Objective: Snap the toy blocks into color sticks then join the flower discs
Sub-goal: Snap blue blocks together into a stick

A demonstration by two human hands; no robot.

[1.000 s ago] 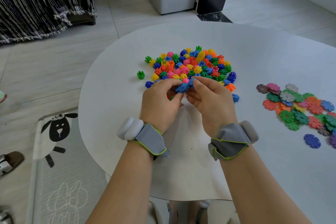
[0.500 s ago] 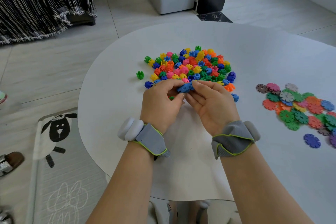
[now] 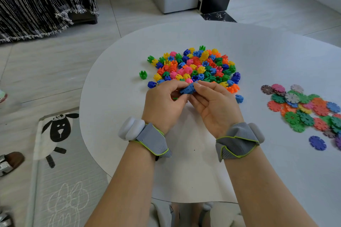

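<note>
From the head camera, both hands meet just above the near edge of a white round table (image 3: 258, 57). They hold a short blue block stick (image 3: 187, 89), tilted with its right end higher. The left hand (image 3: 163, 104) curls its fingers around the stick's lower left end, thumb underneath. The right hand (image 3: 216, 106) pinches the upper right end between thumb and forefinger, with its other fingers loosely bent beneath, palm turned up. A sliver of green shows under the left thumb (too little to say what it is).

Directly behind the hands lies a heap of loose toy blocks (image 3: 199, 66) in red, orange, yellow, green, pink and blue. A few strays sit just outside it: a green block (image 3: 143, 75) to the left, a dark blue block (image 3: 151, 84) near the left knuckles, and a light blue block (image 3: 239, 98) beside the right hand.

Well apart, toward the table's right edge, the flower discs (image 3: 302, 108) lie in a flat overlapping spread, with one blue-violet disc (image 3: 317, 143) lying separately nearer the person.

Each wrist wears a grey band with lime piping. On the tiled floor to the left lies a sheep mat (image 3: 57, 131).
</note>
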